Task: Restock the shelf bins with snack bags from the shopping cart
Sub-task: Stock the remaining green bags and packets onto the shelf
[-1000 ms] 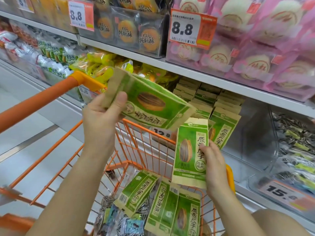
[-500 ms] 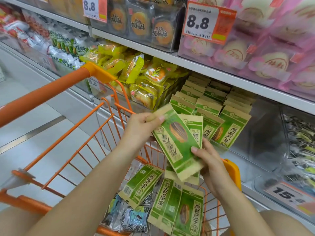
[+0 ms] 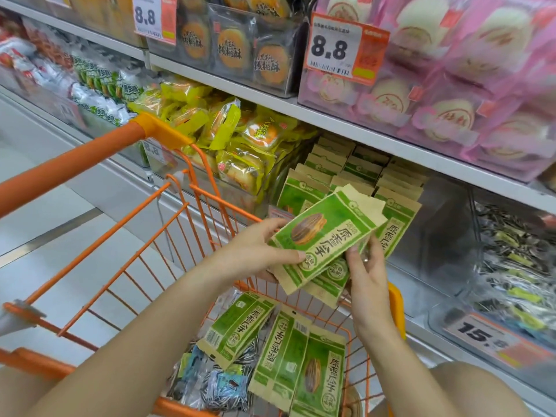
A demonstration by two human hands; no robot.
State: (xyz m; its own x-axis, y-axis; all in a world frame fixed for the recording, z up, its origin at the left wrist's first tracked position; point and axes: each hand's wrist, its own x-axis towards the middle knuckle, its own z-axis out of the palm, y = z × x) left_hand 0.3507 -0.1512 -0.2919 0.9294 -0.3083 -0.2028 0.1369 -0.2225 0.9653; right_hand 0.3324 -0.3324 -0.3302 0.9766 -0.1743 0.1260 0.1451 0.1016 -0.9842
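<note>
Both hands hold a small stack of green and tan sunflower seed bags (image 3: 326,236) above the orange shopping cart (image 3: 126,236). My left hand (image 3: 255,251) grips the stack's lower left end, thumb on top. My right hand (image 3: 365,266) holds the lower right edge from beneath. The stack tilts up toward the shelf bin (image 3: 346,173), where more of the same bags stand in rows. Several matching bags (image 3: 288,362) lie in the cart, on top of black-and-white seed packets (image 3: 216,383).
Yellow pastry packs (image 3: 234,139) fill the bin to the left. A clear bin of striped seed packets (image 3: 511,266) with a 15.8 price tag (image 3: 481,338) sits to the right. Upper shelf carries walnut cakes, pink pastry packs and 8.8 tags (image 3: 334,46). Grey floor lies left of the cart.
My left hand brought its bags down from head height and laid them onto the single bag in my right hand. Both hands now hold one stack, turned toward the bin.
</note>
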